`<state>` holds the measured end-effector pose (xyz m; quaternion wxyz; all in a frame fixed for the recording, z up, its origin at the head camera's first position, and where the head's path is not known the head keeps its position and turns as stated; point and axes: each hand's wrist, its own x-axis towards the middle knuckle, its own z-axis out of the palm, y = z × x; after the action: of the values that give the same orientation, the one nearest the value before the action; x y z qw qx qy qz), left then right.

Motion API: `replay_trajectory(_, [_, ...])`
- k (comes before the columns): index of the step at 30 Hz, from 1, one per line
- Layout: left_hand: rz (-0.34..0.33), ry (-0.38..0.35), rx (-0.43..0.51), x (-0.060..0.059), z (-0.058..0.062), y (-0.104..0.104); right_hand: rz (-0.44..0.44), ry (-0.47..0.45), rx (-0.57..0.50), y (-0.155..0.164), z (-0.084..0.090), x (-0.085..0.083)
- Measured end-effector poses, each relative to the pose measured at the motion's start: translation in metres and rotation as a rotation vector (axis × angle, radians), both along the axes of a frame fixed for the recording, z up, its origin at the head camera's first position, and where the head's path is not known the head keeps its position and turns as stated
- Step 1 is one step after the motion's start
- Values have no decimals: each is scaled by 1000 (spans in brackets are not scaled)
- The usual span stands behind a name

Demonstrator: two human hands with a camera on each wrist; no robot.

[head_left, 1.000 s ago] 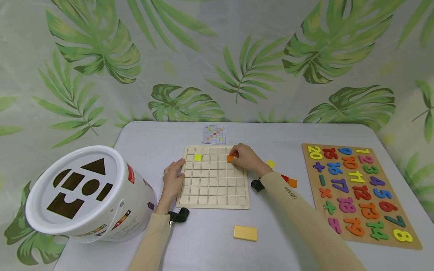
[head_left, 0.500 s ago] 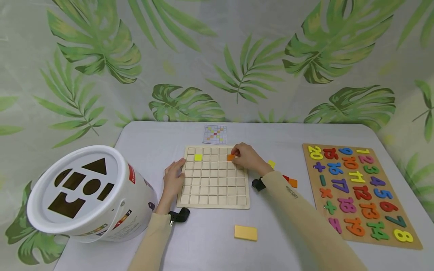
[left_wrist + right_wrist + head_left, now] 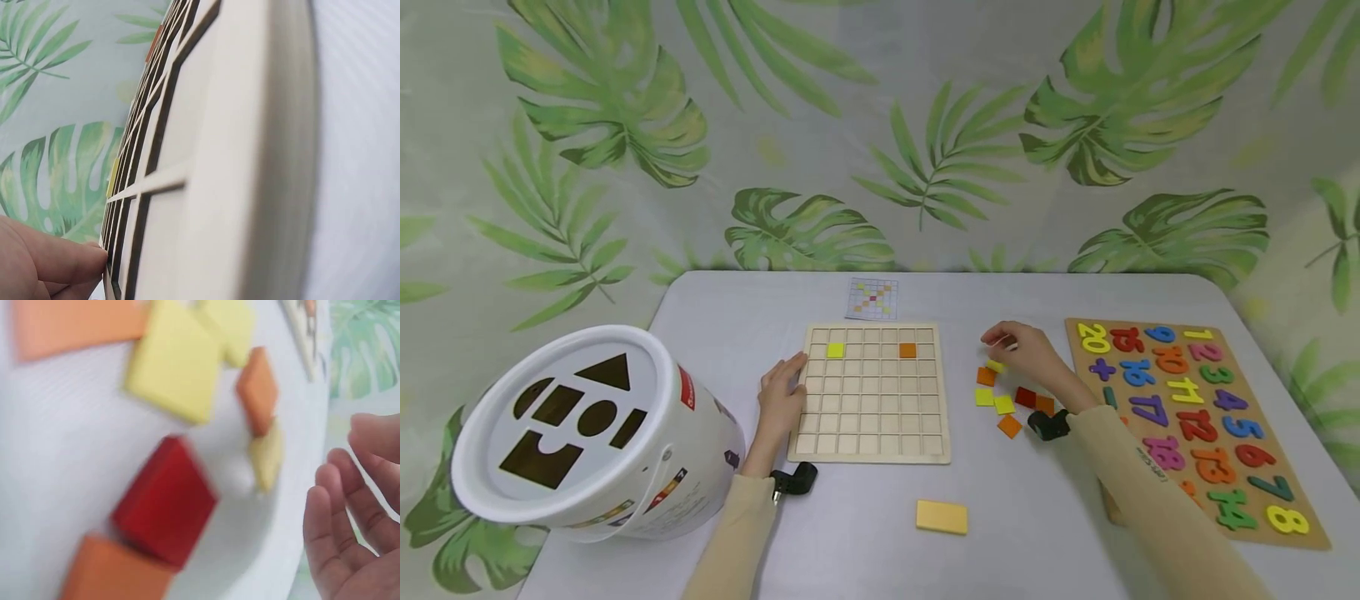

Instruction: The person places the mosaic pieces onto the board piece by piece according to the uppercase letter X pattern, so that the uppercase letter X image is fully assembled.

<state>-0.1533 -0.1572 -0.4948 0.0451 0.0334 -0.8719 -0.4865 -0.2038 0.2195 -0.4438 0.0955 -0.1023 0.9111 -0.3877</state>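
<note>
Pale wood grid board (image 3: 869,392) with one yellow tile (image 3: 836,350) at 11 o'clock and one orange tile (image 3: 907,350) at 1 o'clock. Loose tiles (image 3: 1004,403) at its 3 o'clock: orange, yellow, red. Yellow block (image 3: 942,517) at 6 o'clock. Small card (image 3: 873,298) at 12 o'clock with yellow, orange, red cross pattern. Light grey surface (image 3: 865,533). White bucket (image 3: 587,433), dark shape cut-outs. Number board (image 3: 1195,425), tan, multicoloured numerals. Backdrop (image 3: 880,125) with green leaf print. Beige sleeves (image 3: 1157,508).

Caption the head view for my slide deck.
Left hand steadies the wooden grid board; right hand hovers over loose colored tiles.
</note>
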Motion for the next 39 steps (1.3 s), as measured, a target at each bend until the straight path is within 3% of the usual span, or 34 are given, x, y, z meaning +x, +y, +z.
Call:
replay_trajectory(5, [-3, 11, 5, 1, 0, -1, 6, -54, 56, 11, -9, 9])
replay_trajectory(18, [1, 34, 8, -1, -2, 1, 32, 24, 146, 13, -21, 7])
replay_trajectory(30, [-5, 92, -62, 0, -5, 7, -16, 32, 75, 11, -16, 8])
replay_trajectory(39, [-14, 69, -79, 2, -4, 9, 73, 147, -64, -26, -7, 3])
